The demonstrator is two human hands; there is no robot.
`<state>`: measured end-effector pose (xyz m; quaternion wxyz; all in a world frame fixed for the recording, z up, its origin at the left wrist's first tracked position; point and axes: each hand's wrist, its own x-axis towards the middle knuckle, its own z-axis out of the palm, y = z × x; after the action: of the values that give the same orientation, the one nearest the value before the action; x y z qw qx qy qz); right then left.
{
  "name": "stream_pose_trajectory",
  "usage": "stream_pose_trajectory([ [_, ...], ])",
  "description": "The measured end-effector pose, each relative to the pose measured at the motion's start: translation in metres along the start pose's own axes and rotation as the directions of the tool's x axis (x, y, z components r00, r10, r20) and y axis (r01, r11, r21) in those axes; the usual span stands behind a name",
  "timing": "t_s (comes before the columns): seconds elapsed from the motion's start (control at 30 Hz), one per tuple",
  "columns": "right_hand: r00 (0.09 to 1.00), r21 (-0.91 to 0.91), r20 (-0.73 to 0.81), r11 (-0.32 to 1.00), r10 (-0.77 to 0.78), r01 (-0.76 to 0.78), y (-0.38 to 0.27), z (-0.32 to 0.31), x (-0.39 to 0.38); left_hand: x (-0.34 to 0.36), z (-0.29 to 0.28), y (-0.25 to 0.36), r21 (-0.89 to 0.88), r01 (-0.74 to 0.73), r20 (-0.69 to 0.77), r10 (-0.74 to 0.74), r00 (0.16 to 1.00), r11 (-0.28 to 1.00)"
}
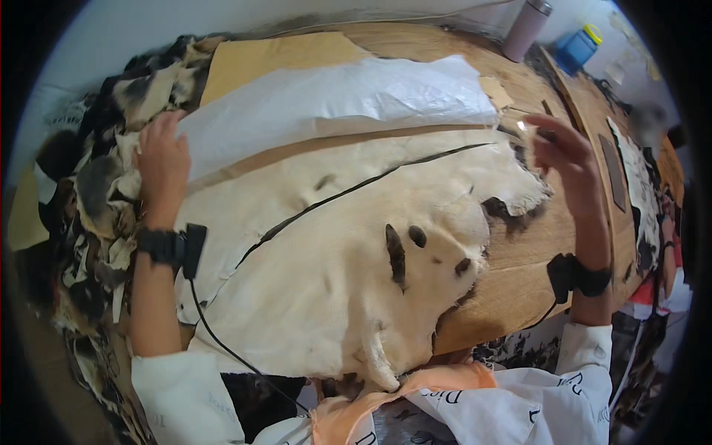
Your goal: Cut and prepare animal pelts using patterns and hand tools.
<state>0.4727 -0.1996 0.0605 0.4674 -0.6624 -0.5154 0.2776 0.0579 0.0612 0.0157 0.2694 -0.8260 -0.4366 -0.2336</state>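
Note:
A cream animal pelt (pixel 334 222), skin side up, lies over the table in front of me. A long dark slit (pixel 356 184) runs across it, and several dark holes show at its right. Along its far side stretches a white translucent plastic sheet (pixel 334 100). My left hand (pixel 162 157) rests at the sheet's left end, fingers stretched out and slightly bent. Past the sheet's right end, beside the pelt's ragged edge, my right hand (pixel 565 148) is raised off the table with bent fingers. Something small and dark shows among those fingers, too blurred to name.
Yellow-tan paper (pixel 282 59) lies beyond the plastic. Fur scraps (pixel 100 193) are heaped at the left. A pink bottle (pixel 527 31) and a blue jar (pixel 577 50) with a yellow rim stand far right. Another person's arm (pixel 669 245) shows at the right edge.

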Motion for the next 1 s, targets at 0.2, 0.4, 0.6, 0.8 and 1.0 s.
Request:
stream_pose_trajectory([
  [0.2,0.798,-0.179,0.496,0.859,-0.342,0.479,0.015,0.105,0.046,-0.053,-0.040,0.107,-0.668,0.247,0.473,0.144,0.870,0.702],
  [0.4,0.700,-0.119,0.523,0.771,-0.486,0.625,0.047,0.163,0.060,-0.062,-0.030,0.151,-0.708,0.355,0.423,-0.036,0.905,0.610],
  [0.6,0.719,-0.008,0.559,0.865,-0.412,0.502,0.060,0.168,0.062,-0.048,-0.026,0.155,-0.602,0.454,0.641,0.058,0.766,0.657],
  [0.8,0.712,-0.091,0.563,0.825,-0.419,0.557,0.062,0.158,0.061,-0.051,-0.072,0.126,-0.763,0.616,0.639,0.380,0.669,0.199],
  [1.0,0.660,-0.118,0.542,0.731,-0.519,0.672,0.068,0.163,0.060,-0.083,-0.034,0.143,-0.710,0.453,0.539,0.001,0.843,0.540],
])
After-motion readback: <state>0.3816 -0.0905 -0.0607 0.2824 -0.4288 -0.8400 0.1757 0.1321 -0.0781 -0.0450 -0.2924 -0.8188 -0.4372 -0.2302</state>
